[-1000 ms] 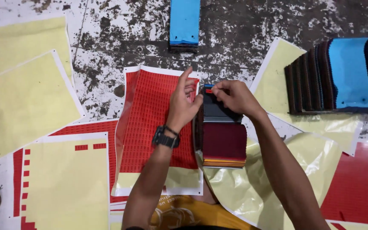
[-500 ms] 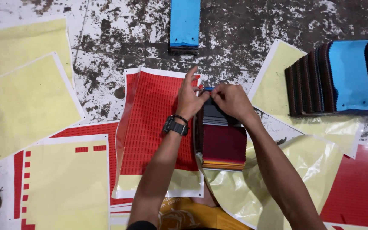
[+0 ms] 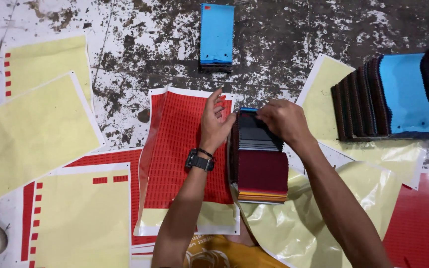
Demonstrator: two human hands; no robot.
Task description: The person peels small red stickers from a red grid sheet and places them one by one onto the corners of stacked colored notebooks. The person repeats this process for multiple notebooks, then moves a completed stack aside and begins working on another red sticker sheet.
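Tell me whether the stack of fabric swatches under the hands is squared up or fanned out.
Fanned out: the stack of fabric swatches shows stepped dark edges above a maroon top piece, with orange edges below.

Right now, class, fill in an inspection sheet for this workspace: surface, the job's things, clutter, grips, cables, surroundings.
Surface: grey floor, badly stained with white flecks.
Job's things: stack of fabric swatches, maroon one on top at the near end, darker ones fanned behind; red sticker sheet lying flat beside it.
Clutter: yellow backing sheets spread at left; crumpled yellow sheet under the stack.
Grips: left hand rests on the stack's left edge, watch on wrist; right hand pinches its far end.
Cables: nothing seen.
Surroundings: blue-topped swatch pile ahead; long row of swatches at right.
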